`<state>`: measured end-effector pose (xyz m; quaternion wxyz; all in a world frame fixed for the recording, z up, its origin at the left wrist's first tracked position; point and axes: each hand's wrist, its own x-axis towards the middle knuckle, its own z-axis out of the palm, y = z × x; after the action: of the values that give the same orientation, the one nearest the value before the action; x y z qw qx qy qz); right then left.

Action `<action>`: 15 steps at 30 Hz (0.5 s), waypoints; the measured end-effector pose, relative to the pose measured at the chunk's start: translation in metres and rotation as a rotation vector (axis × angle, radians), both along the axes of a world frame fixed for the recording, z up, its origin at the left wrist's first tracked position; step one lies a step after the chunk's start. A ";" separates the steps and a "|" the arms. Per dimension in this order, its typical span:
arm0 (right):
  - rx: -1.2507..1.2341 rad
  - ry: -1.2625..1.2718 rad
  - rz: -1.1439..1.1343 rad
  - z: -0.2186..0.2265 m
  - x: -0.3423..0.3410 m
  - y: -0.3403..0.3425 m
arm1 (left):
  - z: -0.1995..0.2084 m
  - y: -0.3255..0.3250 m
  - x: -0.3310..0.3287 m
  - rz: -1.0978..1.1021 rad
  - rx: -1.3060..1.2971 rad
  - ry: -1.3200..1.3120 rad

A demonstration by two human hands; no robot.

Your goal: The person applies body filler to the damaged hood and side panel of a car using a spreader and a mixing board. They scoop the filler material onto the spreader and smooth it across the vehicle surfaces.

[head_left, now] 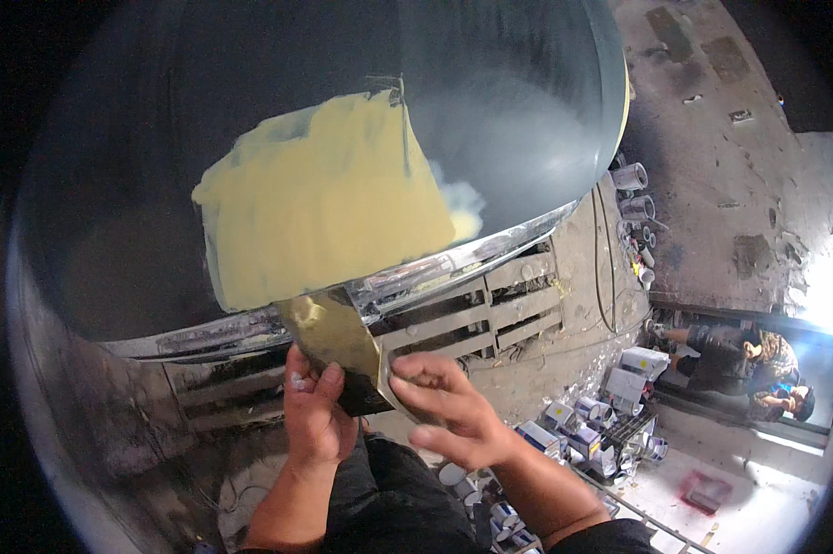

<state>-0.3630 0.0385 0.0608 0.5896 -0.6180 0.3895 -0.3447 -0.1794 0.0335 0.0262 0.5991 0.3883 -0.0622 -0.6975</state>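
A large dark grey curved panel carries a broad patch of yellow putty, with a thin pale smear at its right side. Just below the panel's lower edge, my left hand grips a flat board smeared with yellowish putty, thumb on its near side. My right hand is closed, fingers bent, on a thin flat spreader seen nearly edge-on against the board's right side. How the fingers sit behind the board is hidden.
Wooden pallets lie under the panel. Several cans line the floor at the right, by a hose. More cans and boxes crowd a rack at lower right. Another person is in a bright doorway.
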 end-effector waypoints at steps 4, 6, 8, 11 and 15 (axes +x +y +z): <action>-0.327 0.599 0.085 -0.013 -0.008 -0.020 | 0.018 -0.023 0.016 -0.047 -0.062 0.056; -0.303 0.587 -0.017 -0.014 0.002 -0.037 | 0.023 -0.031 0.026 -0.041 -0.044 0.058; -0.237 0.581 -0.055 -0.024 0.007 -0.047 | 0.021 -0.024 0.042 -0.006 0.014 -0.042; -0.167 0.309 -0.046 -0.039 0.030 -0.051 | 0.018 0.003 0.081 0.060 0.048 -0.259; -0.007 0.506 0.001 -0.025 0.029 -0.032 | -0.010 0.009 0.115 0.020 0.182 -0.539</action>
<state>-0.3340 0.0061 0.0358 0.4714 -0.6868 0.5231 -0.1803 -0.0648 0.0422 0.0166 0.5305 0.6127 -0.1524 -0.5657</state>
